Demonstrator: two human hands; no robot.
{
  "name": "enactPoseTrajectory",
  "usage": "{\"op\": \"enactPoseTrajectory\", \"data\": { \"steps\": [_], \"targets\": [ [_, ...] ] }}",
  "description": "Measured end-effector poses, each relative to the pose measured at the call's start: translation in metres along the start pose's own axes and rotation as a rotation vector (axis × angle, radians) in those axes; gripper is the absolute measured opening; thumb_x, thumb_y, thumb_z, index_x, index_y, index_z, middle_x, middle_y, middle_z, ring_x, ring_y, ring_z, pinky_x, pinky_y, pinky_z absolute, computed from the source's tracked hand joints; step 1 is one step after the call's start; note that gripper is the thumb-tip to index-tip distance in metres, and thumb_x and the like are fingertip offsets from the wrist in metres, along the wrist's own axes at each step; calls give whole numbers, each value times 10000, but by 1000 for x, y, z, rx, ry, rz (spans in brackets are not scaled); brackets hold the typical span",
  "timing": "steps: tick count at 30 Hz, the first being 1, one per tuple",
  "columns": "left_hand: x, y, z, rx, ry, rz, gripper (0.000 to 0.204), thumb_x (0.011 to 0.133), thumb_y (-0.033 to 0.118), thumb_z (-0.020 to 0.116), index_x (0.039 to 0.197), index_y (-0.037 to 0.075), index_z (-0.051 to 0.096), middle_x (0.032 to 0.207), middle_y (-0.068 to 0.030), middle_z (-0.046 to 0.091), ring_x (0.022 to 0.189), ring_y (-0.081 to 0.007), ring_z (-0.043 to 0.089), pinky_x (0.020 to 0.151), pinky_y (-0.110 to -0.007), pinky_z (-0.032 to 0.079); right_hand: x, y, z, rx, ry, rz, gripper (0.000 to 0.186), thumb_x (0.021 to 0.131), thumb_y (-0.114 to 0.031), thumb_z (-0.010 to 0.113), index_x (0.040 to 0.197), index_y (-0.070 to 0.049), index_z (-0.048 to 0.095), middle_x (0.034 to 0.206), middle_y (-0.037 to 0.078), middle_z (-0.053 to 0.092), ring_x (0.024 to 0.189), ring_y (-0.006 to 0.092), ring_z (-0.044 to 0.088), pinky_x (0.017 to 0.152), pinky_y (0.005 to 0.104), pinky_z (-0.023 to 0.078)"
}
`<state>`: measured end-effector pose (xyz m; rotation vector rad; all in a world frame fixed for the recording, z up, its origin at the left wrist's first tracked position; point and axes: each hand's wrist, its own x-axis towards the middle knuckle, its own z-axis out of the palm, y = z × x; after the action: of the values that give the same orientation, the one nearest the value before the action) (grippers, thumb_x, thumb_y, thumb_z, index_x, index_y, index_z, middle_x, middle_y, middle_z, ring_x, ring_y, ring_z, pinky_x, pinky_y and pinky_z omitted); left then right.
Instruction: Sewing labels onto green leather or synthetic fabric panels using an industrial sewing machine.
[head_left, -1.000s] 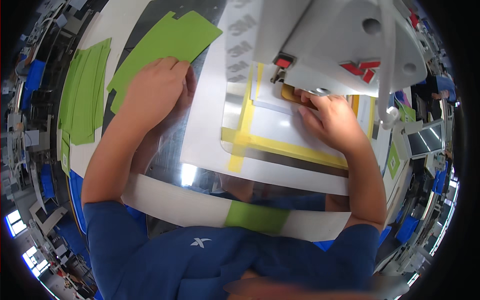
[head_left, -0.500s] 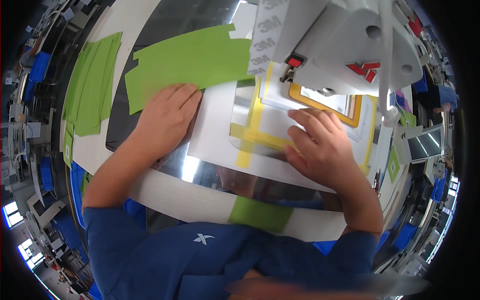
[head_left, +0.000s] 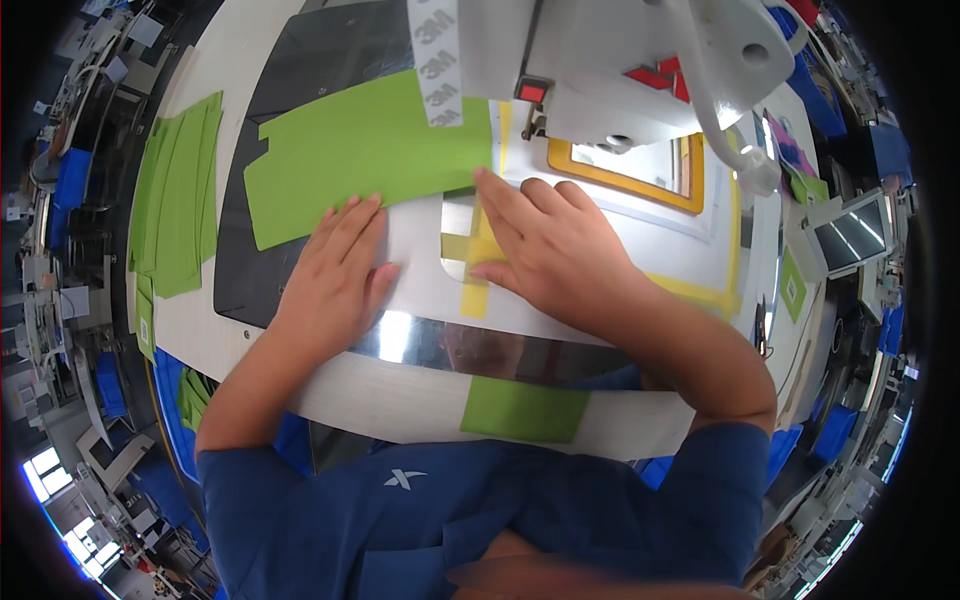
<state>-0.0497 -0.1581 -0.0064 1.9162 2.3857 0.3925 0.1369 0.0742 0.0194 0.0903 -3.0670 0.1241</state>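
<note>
A flat green fabric panel (head_left: 350,165) with a notched left end lies across a dark plate and a white sheet (head_left: 408,245). My left hand (head_left: 335,285) rests with fingers stretched out, their tips on the panel's near edge. At the panel's right near corner, the index fingertip of my right hand (head_left: 555,250) touches down, thumb apart over yellow tape (head_left: 474,298). Neither hand grips anything. Just beyond the right hand, a yellow-orange frame (head_left: 658,190) sits under the white machine head (head_left: 625,65).
A printed white strip (head_left: 435,65) hangs over the panel's far right. Layered green pieces (head_left: 180,200) lie at left. Another green piece (head_left: 525,410) lies on the table's near edge. A screen (head_left: 850,238) stands at right, and the dark plate (head_left: 300,80) extends far left.
My right hand has moved left from beside the frame to the panel's corner. The panel has shifted right relative to the machine. My left fingers lie straighter. The whole view has shifted.
</note>
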Motion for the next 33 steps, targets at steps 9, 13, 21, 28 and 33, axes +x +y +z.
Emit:
{"op": "enactPoseTrajectory", "data": {
  "steps": [9,13,21,28,33],
  "targets": [
    [5,-2,5,116,18,-40,604,1018,274,682,1497,-60,527,1612,-218,485,1491,-429,458,1265,-530,340,-28,5,-1,-207,79,24,584,1000,-508,654,1116,51,778,1450,154,636,901,219,525,743,351,414],
    [11,-3,5,116,-22,-63,651,1034,320,654,1528,-69,485,1643,-232,443,1508,-433,434,1280,-531,314,-48,13,-3,-221,86,94,603,959,-527,693,1107,52,777,1420,141,645,884,215,511,741,348,405],
    [53,14,8,153,-69,34,711,1024,330,656,1563,-79,434,1675,-258,390,1553,-430,381,1302,-524,274,-99,35,-3,-273,82,262,581,924,-506,729,1102,44,777,1426,95,645,916,222,530,777,356,416],
    [101,55,19,94,-142,123,726,997,318,690,1542,-92,442,1675,-284,376,1558,-435,368,1306,-531,261,-153,55,-11,-395,117,395,572,906,-480,765,1146,39,764,1443,68,648,1033,254,583,843,388,470],
    [114,65,28,1,-144,155,719,995,321,688,1536,-88,452,1667,-298,377,1544,-452,381,1295,-547,280,-173,67,-8,-380,141,498,566,915,-460,765,1172,44,753,1410,81,669,1059,256,600,862,402,483]
  ]
}}
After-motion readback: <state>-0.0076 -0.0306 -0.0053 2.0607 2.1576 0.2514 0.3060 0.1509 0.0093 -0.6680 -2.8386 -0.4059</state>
